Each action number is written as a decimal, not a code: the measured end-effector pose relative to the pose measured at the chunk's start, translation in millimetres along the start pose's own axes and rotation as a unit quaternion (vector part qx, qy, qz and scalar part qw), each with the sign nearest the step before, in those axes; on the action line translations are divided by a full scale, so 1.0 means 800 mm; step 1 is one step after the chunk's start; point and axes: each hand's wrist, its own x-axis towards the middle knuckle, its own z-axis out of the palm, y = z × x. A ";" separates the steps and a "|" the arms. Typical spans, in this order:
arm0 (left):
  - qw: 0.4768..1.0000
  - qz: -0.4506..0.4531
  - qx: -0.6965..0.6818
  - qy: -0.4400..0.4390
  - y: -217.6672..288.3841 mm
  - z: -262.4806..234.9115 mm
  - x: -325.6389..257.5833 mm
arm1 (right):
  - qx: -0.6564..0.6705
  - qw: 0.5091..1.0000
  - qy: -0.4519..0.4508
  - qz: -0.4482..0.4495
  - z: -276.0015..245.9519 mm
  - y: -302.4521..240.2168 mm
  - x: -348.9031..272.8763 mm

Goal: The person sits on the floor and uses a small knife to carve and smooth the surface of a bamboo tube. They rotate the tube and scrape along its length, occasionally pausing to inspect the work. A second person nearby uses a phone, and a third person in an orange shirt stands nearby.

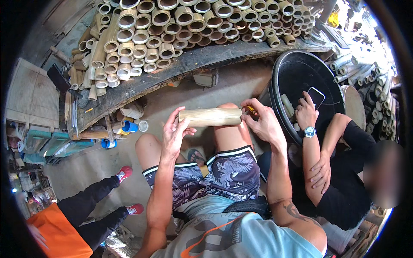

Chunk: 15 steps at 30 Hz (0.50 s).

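A pale bamboo tube [211,117] lies level across the space above my thighs. Its left end is gripped by my left hand [173,135], thumb in front and fingers around the end. My right hand [264,124] is at the tube's right end, fingers bent close against it. Between those fingers shows a small yellow thing [251,110], too little of it visible to name. The inside of the tube cannot be seen from here.
Stacked cut bamboo tubes [161,19] cover a dark bench [198,60] ahead. At right stands a large black tub [275,81], where a seated person's hand [306,112] holds a phone [316,97]. Blue cups [129,127] sit under the bench. Someone in orange [58,230] stands lower left.
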 end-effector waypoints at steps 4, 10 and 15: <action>1.000 -0.001 0.007 0.000 -0.001 0.000 0.001 | -0.004 1.000 -0.003 0.004 -0.001 0.001 0.000; 1.000 0.021 0.023 0.002 -0.006 0.003 0.000 | -0.016 0.993 0.113 -0.035 0.004 0.000 0.013; 0.998 0.042 0.052 -0.006 -0.003 0.008 -0.001 | 0.074 0.985 0.105 -0.115 0.037 -0.027 0.026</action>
